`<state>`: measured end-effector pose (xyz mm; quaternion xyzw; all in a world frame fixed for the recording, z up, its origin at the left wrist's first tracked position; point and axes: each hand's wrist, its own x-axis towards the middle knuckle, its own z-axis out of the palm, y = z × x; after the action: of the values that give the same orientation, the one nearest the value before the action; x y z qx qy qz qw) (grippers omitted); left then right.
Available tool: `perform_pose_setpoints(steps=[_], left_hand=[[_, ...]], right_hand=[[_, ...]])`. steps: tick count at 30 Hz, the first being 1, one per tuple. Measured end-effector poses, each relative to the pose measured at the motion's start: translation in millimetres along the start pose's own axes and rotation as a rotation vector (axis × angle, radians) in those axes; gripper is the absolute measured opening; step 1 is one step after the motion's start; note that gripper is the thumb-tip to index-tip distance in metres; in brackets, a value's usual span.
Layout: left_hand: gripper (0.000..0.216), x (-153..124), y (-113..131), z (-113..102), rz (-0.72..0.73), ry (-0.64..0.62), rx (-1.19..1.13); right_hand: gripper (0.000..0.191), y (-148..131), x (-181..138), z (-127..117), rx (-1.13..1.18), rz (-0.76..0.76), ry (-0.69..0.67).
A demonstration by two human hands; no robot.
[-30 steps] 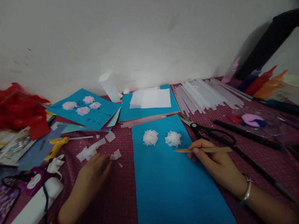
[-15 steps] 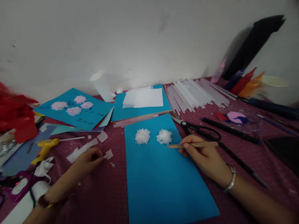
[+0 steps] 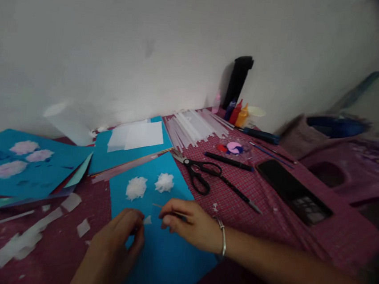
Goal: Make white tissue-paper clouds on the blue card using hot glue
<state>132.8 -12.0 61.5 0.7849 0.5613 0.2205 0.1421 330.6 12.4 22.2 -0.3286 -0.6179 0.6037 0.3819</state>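
Left hand, fingertips pinched on white paper scrap, above blue card sheet on desk; right hand, closed around thin wooden stick, just beside scrap; two white tissue tufts beyond, on sheet

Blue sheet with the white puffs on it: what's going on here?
A person is working with paper at a table. Their left hand pinches a small white scrap over the blue sheet, and their right hand holds a thin stick right beside it. Two white puffs sit on the sheet just beyond the hands. Scissors lie untouched to the right.
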Motion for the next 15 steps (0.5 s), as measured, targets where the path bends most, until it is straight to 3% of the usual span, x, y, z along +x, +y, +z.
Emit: perform_pose_setpoints(steps=[3, 5, 7, 11, 13, 15], left_hand=[[0.017, 7.6, 11.5, 14.2, 0.101, 0.03, 0.064], [0.014, 10.3, 12.6, 18.1, 0.086, 0.007, 0.024], [0.009, 11.3, 10.8, 19.0, -0.011, -0.038, -0.104], [0.049, 10.8, 4.1, 20.9, -0.262, -0.133, -0.513], [0.048, 10.1, 2.0, 24.1, -0.348, -0.182, -0.66], [0.033, 10.5, 1.5, 27.0, -0.433, -0.228, -0.76]], right_hand=[[0.011, 2.0, 0.6, 1.0, -0.073, -0.05, 0.052], [0.007, 2.8, 1.4, 0.0, -0.122, -0.061, 0.09], [0.008, 2.9, 2.1, -1.2, -0.145, -0.046, 0.107], [0.01, 1.4, 2.0, -2.9, -0.116, -0.004, 0.089], [0.011, 0.8, 1.0, -3.0, -0.155, -0.039, 0.09], [0.011, 0.7, -0.3, -3.0, -0.23, -0.09, 0.086]])
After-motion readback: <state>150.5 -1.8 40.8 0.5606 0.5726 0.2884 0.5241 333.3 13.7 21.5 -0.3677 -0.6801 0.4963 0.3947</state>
